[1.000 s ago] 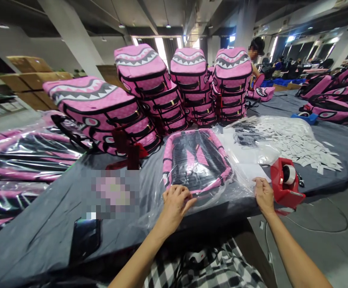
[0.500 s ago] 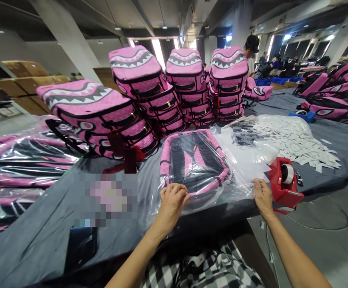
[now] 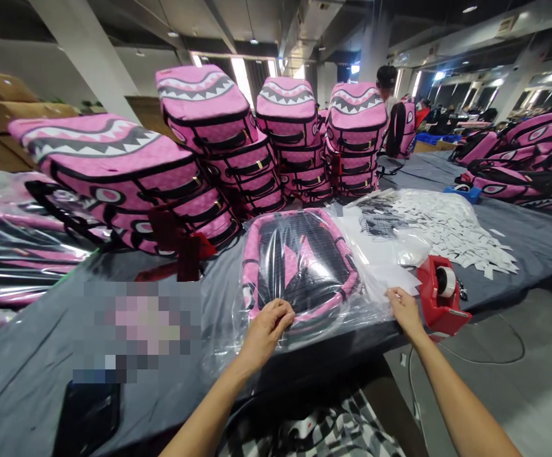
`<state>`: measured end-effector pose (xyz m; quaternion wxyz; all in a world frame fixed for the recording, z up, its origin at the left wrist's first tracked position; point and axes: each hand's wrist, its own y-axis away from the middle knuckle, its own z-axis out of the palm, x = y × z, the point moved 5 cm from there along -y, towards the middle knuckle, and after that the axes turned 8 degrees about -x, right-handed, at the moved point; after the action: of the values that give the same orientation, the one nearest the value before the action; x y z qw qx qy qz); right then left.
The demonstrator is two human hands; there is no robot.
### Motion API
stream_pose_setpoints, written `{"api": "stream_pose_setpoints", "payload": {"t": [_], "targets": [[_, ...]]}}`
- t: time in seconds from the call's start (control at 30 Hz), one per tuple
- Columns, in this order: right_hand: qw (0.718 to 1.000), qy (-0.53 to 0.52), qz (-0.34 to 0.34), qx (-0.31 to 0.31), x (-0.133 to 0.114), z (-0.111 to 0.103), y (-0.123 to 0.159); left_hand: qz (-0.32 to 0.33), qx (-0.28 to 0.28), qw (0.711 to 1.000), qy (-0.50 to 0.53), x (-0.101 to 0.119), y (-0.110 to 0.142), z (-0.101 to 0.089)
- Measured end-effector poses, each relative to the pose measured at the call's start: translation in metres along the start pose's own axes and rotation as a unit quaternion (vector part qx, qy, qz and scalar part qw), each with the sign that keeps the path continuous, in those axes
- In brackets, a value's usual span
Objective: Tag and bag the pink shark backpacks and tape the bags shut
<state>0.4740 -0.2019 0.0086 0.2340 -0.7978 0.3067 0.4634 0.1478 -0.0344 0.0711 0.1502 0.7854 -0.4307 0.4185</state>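
In front of me a pink and black backpack (image 3: 299, 257) lies flat, enclosed in a clear plastic bag (image 3: 223, 330) whose loose edge spreads toward the table's front. My left hand (image 3: 267, 330) is closed on the plastic at the backpack's near edge, fingertips pinched together. At the bag's right side, my right hand (image 3: 405, 312) pinches the film between thumb and fingers. Just right of that hand stands a red tape dispenser (image 3: 442, 298) with a white roll. White sheets (image 3: 394, 279) lie partly under the plastic.
Pink backpacks with a shark-teeth print stand in stacks (image 3: 209, 108) behind. White tags (image 3: 471, 238) are heaped at right. A dark phone (image 3: 88, 412) lies front left, near a blurred patch. Wrapped backpacks (image 3: 14, 247) are piled left. A person (image 3: 386, 86) is at the back.
The view has turned slightly, so most things sit further left. Both hands keep their hold on the plastic. By the person at the back, a pink backpack now stands upright.
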Motion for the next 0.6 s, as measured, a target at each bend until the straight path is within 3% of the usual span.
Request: {"api": "stream_pose_setpoints", "payload": {"t": [0.2,0.4,0.47,0.53,0.6], "targets": [[0.996,0.068,-0.033,0.056,-0.014,-0.019,0.006,0.044,0.062,0.997,-0.006,0.002,0.008,0.004],[0.98,0.159,-0.07,0.099,-0.034,-0.026,0.019,0.073,0.112,0.986,-0.104,0.0,0.01,0.013],[0.972,0.178,-0.098,0.116,-0.043,-0.046,0.035,0.057,0.097,0.986,-0.125,-0.001,0.007,0.014],[0.963,0.186,-0.112,0.16,-0.049,-0.08,0.054,0.046,0.068,0.99,-0.117,-0.002,0.004,0.013],[0.957,0.176,-0.083,0.217,-0.046,-0.117,0.071,0.044,0.048,0.993,-0.096,-0.003,0.002,0.012]]}}
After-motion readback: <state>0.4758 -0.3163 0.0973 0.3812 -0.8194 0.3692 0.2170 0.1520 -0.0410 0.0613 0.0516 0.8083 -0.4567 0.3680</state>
